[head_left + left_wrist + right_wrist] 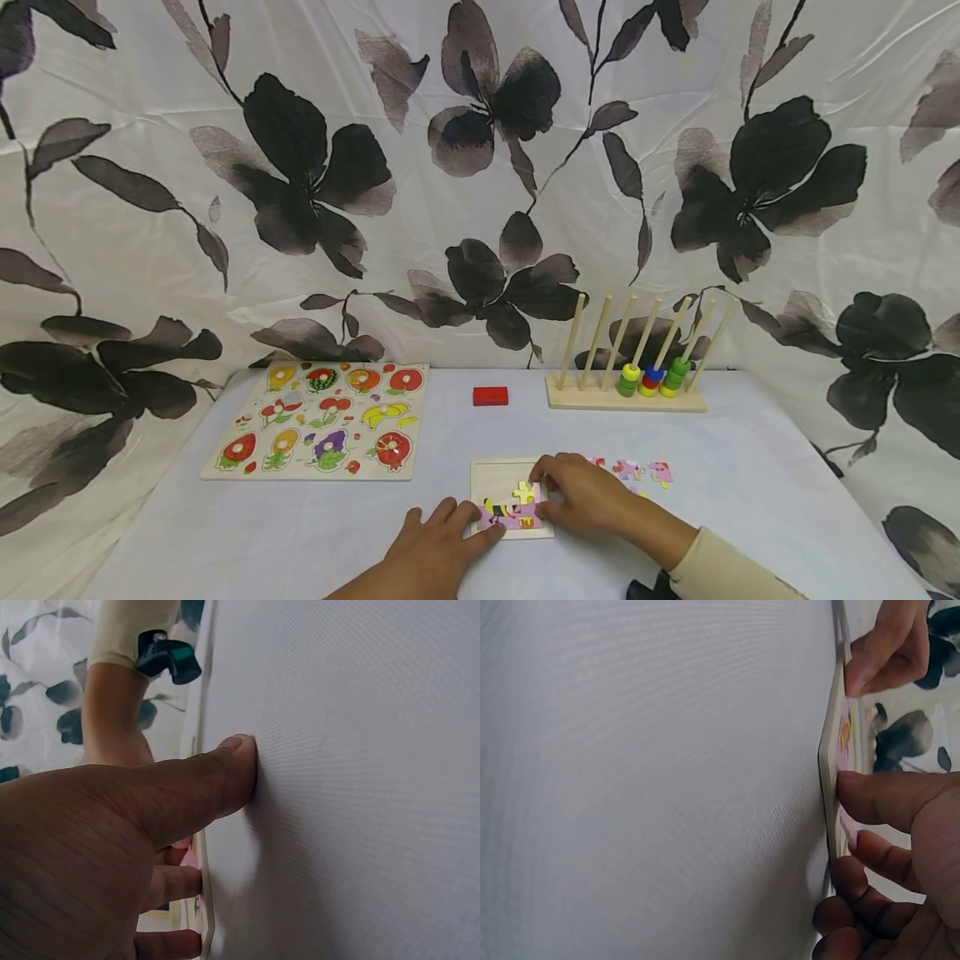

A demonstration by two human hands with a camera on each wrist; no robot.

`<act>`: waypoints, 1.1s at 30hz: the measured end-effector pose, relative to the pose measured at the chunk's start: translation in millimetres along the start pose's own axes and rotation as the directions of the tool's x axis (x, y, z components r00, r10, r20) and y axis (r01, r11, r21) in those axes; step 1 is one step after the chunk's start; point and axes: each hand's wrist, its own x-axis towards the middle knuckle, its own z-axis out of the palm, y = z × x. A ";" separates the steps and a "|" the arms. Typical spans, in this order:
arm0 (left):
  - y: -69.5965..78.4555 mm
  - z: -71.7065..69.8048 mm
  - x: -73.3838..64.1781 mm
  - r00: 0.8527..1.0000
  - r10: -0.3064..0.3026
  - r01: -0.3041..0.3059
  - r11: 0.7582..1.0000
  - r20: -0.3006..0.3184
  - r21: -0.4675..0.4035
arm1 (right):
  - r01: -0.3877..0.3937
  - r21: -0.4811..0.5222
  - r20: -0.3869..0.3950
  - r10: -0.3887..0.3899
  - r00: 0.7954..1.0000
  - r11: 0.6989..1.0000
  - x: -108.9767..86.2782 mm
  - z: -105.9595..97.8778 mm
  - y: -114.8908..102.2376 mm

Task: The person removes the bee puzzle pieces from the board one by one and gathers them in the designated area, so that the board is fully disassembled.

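A shallow wooden puzzle tray (495, 473) lies on the table, with pink, yellow and black jigsaw pieces (510, 518) along its lower part. My left hand (442, 546) rests at the tray's left side, fingers spread on the rim and thumb at the near edge. Over the right side, my right hand (581, 497) pinches a pink puzzle piece (847, 826) between thumb and index finger, close over the tray. A yellow piece (523, 492) sits beside these fingertips. Part of the held piece is hidden by the fingers.
Loose pink pieces (660, 473) lie right of the tray, partly behind the right hand. A fruit puzzle board (300, 467) is at the left. Farther back are a red block (491, 396) and a wooden peg stand (570, 400) with coloured rings. A floral cloth hangs behind.
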 end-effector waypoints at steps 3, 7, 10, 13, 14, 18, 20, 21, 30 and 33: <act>-0.1 -0.1 -0.3 1.000 0.004 -0.004 1.000 -0.002 0.002 | -0.009 0.026 0.005 0.009 1.000 1.000 0.9 0.2 0.2; -0.6 0.2 0.0 1.000 0.009 -0.009 1.000 -0.006 0.001 | -0.019 0.054 0.004 0.019 1.000 0.998 1.1 0.2 -1.0; -0.6 -0.1 0.0 1.000 0.010 -0.010 1.000 -0.004 0.000 | -0.021 0.060 -0.004 0.022 1.000 0.998 0.9 0.6 -2.2; -0.9 -0.1 -0.2 1.000 0.012 -0.012 1.000 -0.007 0.002 | -0.022 0.062 -0.016 0.023 1.000 0.998 0.7 1.5 -3.3; -1.0 0.0 -0.3 1.000 0.015 -0.015 1.000 -0.010 0.003 | -0.020 0.062 -0.019 0.021 1.000 0.998 0.6 2.0 -3.6; -1.1 0.6 -0.9 1.000 0.020 -0.020 1.000 -0.021 0.009 | -0.001 0.042 -0.042 0.003 0.999 0.999 -0.4 4.1 -4.6; -0.7 0.6 -0.9 1.000 0.018 -0.018 1.000 -0.021 0.011 | 0.009 0.023 -0.058 -0.008 0.998 1.000 -1.2 5.4 -4.7; -0.4 0.6 -0.9 1.000 0.016 -0.016 1.000 -0.021 0.011 | 0.013 0.012 -0.066 -0.012 0.998 1.000 -1.5 5.8 -4.8; 0.5 -0.3 -0.4 1.000 0.008 -0.008 1.000 -0.015 0.007 | 0.034 -0.010 -0.111 -0.035 0.993 0.999 -1.7 9.2 -4.1; 0.4 -0.7 -0.1 1.000 0.008 -0.008 1.000 -0.014 0.007 | 0.032 -0.003 -0.114 -0.032 0.993 0.999 -1.6 9.7 -4.3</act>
